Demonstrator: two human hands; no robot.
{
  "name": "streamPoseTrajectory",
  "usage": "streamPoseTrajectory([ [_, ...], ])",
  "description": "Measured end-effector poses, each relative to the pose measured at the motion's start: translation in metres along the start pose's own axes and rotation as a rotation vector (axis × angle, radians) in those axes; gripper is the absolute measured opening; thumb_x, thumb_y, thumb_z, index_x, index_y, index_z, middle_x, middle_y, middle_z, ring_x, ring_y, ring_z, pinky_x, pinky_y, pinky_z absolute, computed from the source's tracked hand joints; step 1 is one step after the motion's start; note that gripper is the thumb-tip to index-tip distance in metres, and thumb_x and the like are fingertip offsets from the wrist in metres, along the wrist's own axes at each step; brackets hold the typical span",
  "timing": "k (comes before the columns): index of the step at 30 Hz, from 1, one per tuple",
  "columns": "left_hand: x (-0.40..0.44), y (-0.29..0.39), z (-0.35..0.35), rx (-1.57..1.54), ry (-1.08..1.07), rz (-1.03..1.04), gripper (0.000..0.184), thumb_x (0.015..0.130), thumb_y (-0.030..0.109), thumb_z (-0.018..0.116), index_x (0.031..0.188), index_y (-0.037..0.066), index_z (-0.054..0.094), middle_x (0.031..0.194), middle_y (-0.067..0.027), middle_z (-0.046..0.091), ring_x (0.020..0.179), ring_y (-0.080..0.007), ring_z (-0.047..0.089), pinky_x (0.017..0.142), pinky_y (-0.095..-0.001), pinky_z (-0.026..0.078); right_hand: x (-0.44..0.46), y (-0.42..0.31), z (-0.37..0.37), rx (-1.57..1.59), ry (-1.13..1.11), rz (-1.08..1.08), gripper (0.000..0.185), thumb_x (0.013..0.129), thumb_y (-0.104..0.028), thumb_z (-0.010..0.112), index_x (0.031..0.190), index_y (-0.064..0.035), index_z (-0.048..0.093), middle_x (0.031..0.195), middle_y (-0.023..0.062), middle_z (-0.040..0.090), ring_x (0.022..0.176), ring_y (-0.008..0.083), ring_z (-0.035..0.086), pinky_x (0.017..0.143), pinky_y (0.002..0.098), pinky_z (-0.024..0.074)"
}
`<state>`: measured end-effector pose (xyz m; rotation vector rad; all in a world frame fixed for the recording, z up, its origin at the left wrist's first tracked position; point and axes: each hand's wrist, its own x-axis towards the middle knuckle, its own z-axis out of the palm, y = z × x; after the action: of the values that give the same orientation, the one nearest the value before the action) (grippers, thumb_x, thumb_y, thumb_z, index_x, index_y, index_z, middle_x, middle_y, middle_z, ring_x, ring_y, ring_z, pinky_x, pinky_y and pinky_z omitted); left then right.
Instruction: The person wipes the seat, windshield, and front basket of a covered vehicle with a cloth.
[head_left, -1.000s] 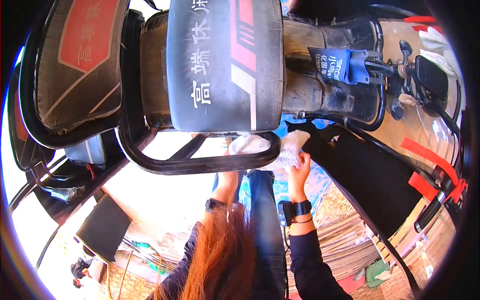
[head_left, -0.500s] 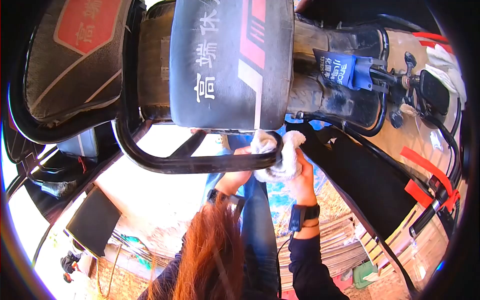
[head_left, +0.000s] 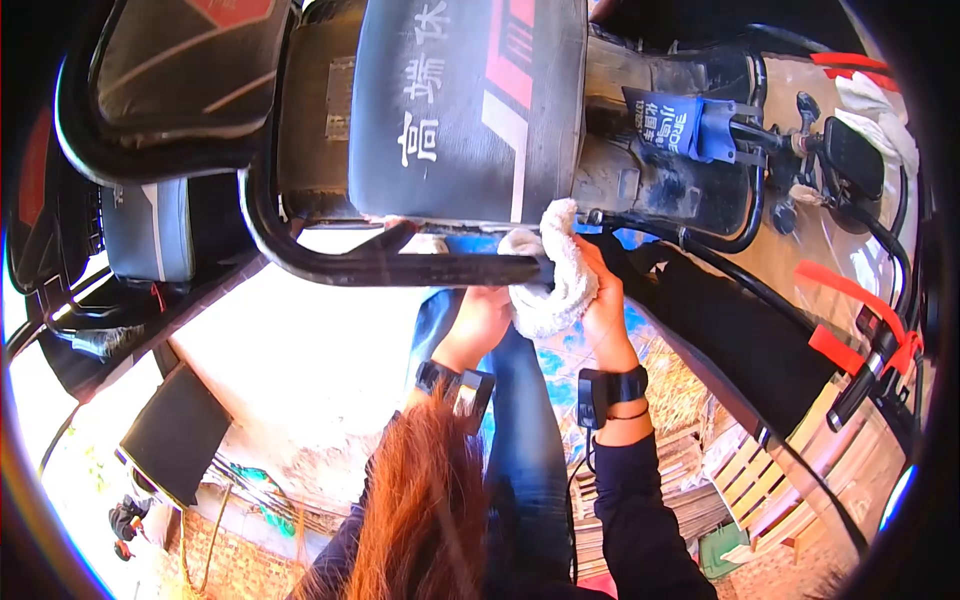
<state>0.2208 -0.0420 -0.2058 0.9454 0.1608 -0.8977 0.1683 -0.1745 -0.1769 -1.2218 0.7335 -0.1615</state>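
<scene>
Black armrest bar (head_left: 400, 268) runs beside the padded seat (head_left: 470, 170), uncovered along its length except at the end near my right hand (head_left: 605, 305), where the white cloth (head_left: 545, 312) is wrapped around it. Work looks under way at that end; whether the cloth has been over the uncovered stretch or that is left, I can't tell. My right hand grasps the cloth; my left hand (head_left: 478, 318) is close against its other side, fingers too hidden to judge.
</scene>
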Motion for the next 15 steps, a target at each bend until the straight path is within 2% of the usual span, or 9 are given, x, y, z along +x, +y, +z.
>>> streamPoseTrajectory([
  [2,-0.019,0.001,-0.007,-0.445,-0.133,-0.107,0.022,0.080,0.002,0.049,0.100,-0.001,0.054,0.097,-0.0079,0.059,0.088,-0.0163,0.056,0.079,-0.0272,0.044,-0.018,-0.008,0.008,-0.330,-0.041,-0.229,0.034,0.070,0.009,0.053,0.103,0.0000,0.055,0.119,0.0101,0.044,0.109,0.0226,0.042,0.091,0.0308,0.0340],
  [4,-0.042,0.004,0.002,-0.359,0.041,-0.164,0.021,0.080,0.004,0.050,0.099,-0.002,0.054,0.095,-0.0089,0.059,0.086,-0.0160,0.057,0.077,-0.0270,0.045,-0.039,-0.012,0.015,-0.604,-0.006,-0.305,0.035,0.069,0.011,0.052,0.102,0.0003,0.055,0.117,0.0108,0.045,0.111,0.0242,0.041,0.092,0.0307,0.0325],
  [8,-0.089,0.024,0.018,-0.338,0.087,-0.190,0.026,0.081,0.006,0.049,0.106,-0.002,0.050,0.097,-0.0087,0.058,0.086,-0.0152,0.057,0.078,-0.0262,0.044,-0.091,-0.028,0.029,-0.413,-0.073,-0.153,0.041,0.069,0.009,0.051,0.109,0.0004,0.048,0.116,0.0118,0.044,0.112,0.0245,0.039,0.093,0.0307,0.0304],
  [10,-0.108,0.028,0.013,-0.347,-0.017,-0.158,0.038,0.085,0.023,0.044,0.113,-0.002,0.042,0.106,-0.0105,0.052,0.096,-0.0176,0.052,0.084,-0.0305,0.040,-0.116,-0.036,0.032,-0.222,-0.104,-0.063,0.051,0.068,0.005,0.052,0.117,0.0005,0.038,0.116,0.0126,0.042,0.111,0.0231,0.038,0.093,0.0308,0.0295],
  [12,-0.128,0.044,0.023,-0.418,-0.041,-0.133,0.047,0.084,0.031,0.043,0.117,-0.001,0.038,0.112,-0.0105,0.049,0.102,-0.0183,0.048,0.088,-0.0310,0.037,-0.133,-0.045,0.026,-0.228,-0.211,-0.066,0.056,0.068,0.002,0.054,0.120,0.0012,0.033,0.117,0.0136,0.040,0.111,0.0212,0.038,0.093,0.0312,0.0301],
  [14,-0.140,0.044,0.023,-0.320,-0.109,-0.060,0.051,0.080,0.028,0.052,0.119,0.000,0.036,0.112,-0.0092,0.048,0.104,-0.0173,0.046,0.089,-0.0293,0.035,-0.145,-0.050,0.023,-0.398,-0.321,-0.093,0.055,0.068,0.001,0.055,0.119,0.0012,0.035,0.115,0.0130,0.043,0.109,0.0206,0.041,0.091,0.0302,0.0325],
  [15,-0.153,0.050,0.032,-0.064,-0.098,-0.103,0.056,0.074,0.021,0.062,0.118,0.001,0.036,0.109,-0.0073,0.048,0.101,-0.0159,0.046,0.088,-0.0281,0.035,-0.152,-0.063,0.028,-0.405,-0.307,-0.080,0.051,0.068,0.001,0.055,0.116,0.0011,0.039,0.109,0.0129,0.047,0.104,0.0214,0.045,0.087,0.0289,0.0357],
])
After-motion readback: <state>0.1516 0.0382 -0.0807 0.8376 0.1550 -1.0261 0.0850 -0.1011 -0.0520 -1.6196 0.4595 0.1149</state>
